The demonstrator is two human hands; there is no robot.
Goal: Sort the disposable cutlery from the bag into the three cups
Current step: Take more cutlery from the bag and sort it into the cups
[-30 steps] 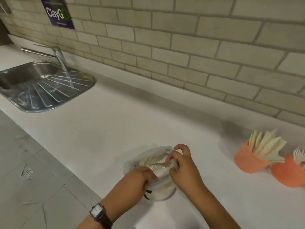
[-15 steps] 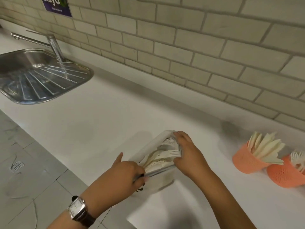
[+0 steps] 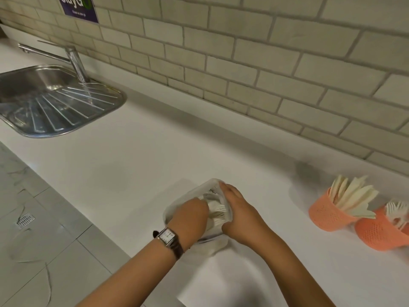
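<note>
Clear bag [image 3: 188,194] w/ white cutlery [image 3: 218,212] lies on counter [image 3: 155,160] near front edge, approx 6 o'clock in view. L hand [image 3: 190,218], watch [image 3: 167,237] on wrist, is down in bag mouth; fingertips buried among the pieces, can't tell if pinching any. R hand [image 3: 240,214] grips bag's 3 o'clock rim, thumb curled at near side. At 3 o'clock of bag, well apart: knife cup [image 3: 327,218], fork cup [image 3: 378,237] just beside it. Sink [image 3: 55,120] at 10 o'clock.
</note>
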